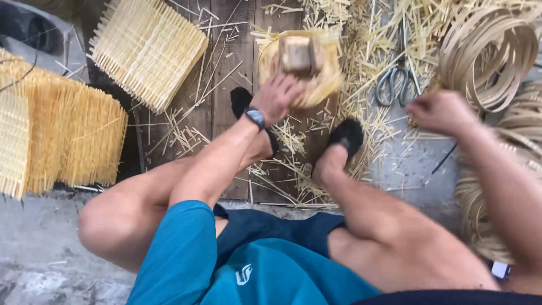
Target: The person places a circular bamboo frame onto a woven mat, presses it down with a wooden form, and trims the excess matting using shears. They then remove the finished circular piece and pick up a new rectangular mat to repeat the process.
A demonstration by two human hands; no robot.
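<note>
Left hand [278, 97]: gripping the near edge of a small, blurred bundle of woven strips with a wooden block [297, 53] on top, which is sitting on the plank floor [226, 68] just beyond the feet.

Right hand [440, 112]: closing in a loose fist over the straw beside the coils of cane [488, 53]; whether it is holding a strand, I cannot tell.

Scissors [397, 79]: lying between the hands.

Woven panels [148, 51]: stacked well left of the left hand.

Handling note: the bundle is probably best kept pinned flat while the other hand is drawing strips.

Under my left hand [278, 97] — pale, matt bamboo weave [316, 79]; wooden block [297, 53] smooth; scissors [397, 79] dull metal — planks [226, 85] rough.
</note>
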